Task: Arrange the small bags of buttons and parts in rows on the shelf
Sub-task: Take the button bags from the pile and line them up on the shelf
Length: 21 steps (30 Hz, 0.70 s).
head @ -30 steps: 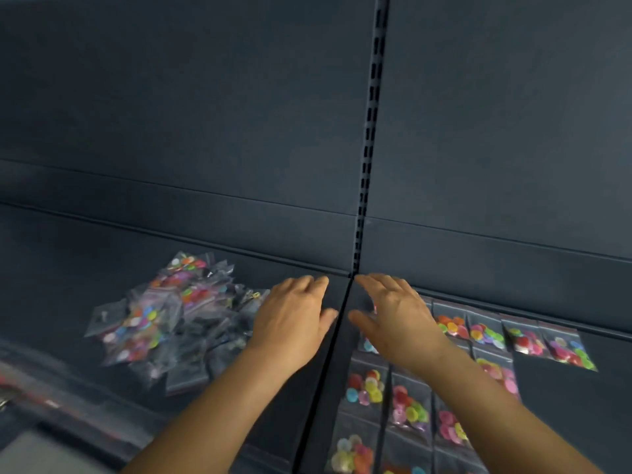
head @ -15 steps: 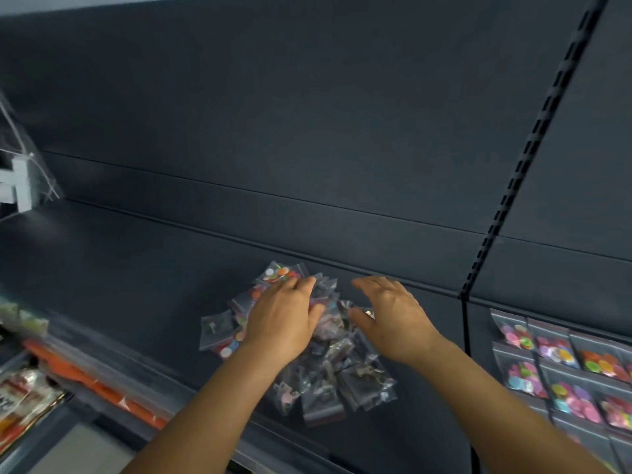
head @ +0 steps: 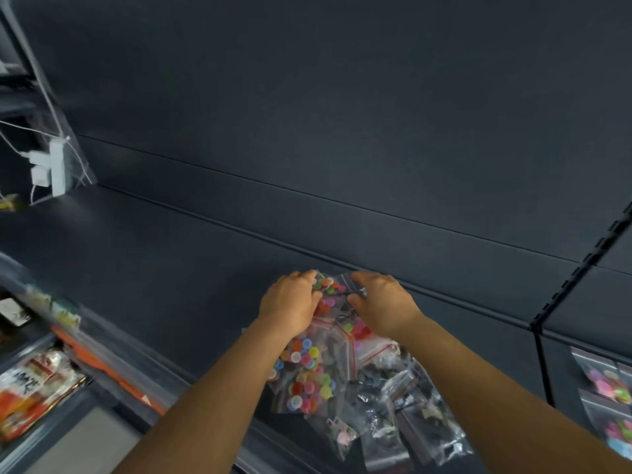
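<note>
Both hands were down on a loose pile of small clear bags point(head: 345, 371) lying on the dark shelf point(head: 164, 268), near its front edge. Left hand point(head: 289, 304) lay on the pile's far left, fingers curled onto a bag of coloured buttons point(head: 326, 283). Right hand point(head: 383, 307) lay just beside it on the far right, fingers bent over the bags; could not tell whether it pinched one. Bags with dark parts spilled toward the near right. At the right edge, beyond the slotted upright point(head: 574, 278), more button bags point(head: 605, 388) lay flat in rows. White power strip point(head: 56, 167) hung far left.
</note>
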Tool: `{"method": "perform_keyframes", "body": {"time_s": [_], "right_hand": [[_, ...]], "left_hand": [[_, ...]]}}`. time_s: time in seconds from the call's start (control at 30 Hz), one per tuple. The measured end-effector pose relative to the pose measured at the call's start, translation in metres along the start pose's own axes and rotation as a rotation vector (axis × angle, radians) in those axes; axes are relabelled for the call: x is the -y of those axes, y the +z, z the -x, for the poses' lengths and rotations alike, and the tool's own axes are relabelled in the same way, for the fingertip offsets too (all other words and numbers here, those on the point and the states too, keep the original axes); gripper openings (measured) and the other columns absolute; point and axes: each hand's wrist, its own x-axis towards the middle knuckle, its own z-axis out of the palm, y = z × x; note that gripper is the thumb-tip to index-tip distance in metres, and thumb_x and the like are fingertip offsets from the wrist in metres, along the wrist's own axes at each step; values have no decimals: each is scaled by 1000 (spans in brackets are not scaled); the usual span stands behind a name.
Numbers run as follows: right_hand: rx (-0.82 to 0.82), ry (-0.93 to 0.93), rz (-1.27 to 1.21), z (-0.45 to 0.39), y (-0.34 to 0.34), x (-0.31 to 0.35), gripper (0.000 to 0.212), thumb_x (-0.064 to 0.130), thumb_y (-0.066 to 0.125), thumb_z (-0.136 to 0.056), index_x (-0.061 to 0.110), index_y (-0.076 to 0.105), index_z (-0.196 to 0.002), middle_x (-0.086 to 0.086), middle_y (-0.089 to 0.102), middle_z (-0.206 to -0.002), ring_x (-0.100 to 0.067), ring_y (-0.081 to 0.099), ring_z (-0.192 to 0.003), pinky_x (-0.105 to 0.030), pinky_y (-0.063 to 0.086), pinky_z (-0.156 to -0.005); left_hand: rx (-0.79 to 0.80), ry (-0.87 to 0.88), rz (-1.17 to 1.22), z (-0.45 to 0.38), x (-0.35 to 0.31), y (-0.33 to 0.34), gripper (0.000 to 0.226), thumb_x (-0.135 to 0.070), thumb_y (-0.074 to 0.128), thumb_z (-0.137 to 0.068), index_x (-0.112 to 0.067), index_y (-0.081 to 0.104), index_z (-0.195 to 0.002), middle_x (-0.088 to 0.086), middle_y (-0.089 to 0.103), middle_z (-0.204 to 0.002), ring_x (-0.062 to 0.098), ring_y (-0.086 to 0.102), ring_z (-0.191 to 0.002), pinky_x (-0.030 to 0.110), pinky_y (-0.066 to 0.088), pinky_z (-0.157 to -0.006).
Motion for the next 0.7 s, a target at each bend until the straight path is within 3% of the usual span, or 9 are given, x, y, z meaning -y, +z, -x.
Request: {"method": "perform_keyframes", "body": {"time_s": [0.17, 0.27, 0.37, 0.43, 0.57, 0.7], "right_hand": [[31, 43, 40, -26, 11, 2, 18, 28, 49, -94, 13, 53, -101, -6, 58, -96, -27, 54, -102, -30, 40, -73], [18, 98, 36, -40, 17, 5, 26, 33, 50, -94, 13, 55, -110, -9, 61, -107, -28, 53, -109, -32, 43, -80], [-3, 172, 46, -53, 23, 8, 41, 38, 56, -91, 11, 52, -121, -11, 56, -122, -30, 48, -118, -34, 44, -91], [4, 218, 51, -60, 27, 8, 44, 38, 60, -88, 9, 52, -120, -12, 56, -122, -30, 49, -118, -34, 44, -90], [39, 267, 10, -72, 29, 9, 18, 24, 63, -84, 9, 57, -91, -12, 65, -99, -27, 63, -95, -27, 43, -66], [50, 215, 22, -73, 25, 10, 4, 16, 59, -83, 13, 58, -85, -10, 66, -96, -27, 62, -92, -27, 43, -65]], "left_hand": [[-21, -50, -14, -19, 8, 9, 37, -37, 43, -97, -15, 53, -125, 8, 59, -120, 27, 52, -112, 38, 45, -86], [-49, -53, -42, -25, 8, 12, 36, -40, 44, -95, -12, 59, -113, 7, 57, -113, 25, 48, -111, 35, 43, -83], [-41, -71, -13, -30, 9, 16, 39, -45, 54, -90, -13, 62, -111, 6, 55, -114, 25, 45, -114, 35, 43, -87], [-37, -95, 48, -32, 12, 18, 39, -45, 60, -87, -14, 62, -111, 6, 55, -114, 25, 45, -115, 36, 44, -90], [-90, -88, 189, -32, 14, 19, 26, -36, 66, -84, -16, 61, -101, 4, 57, -108, 24, 46, -109, 35, 44, -87], [-134, -72, 304, -32, 15, 21, 13, -27, 66, -84, -19, 57, -90, -2, 60, -92, 21, 54, -97, 32, 46, -72]]}}
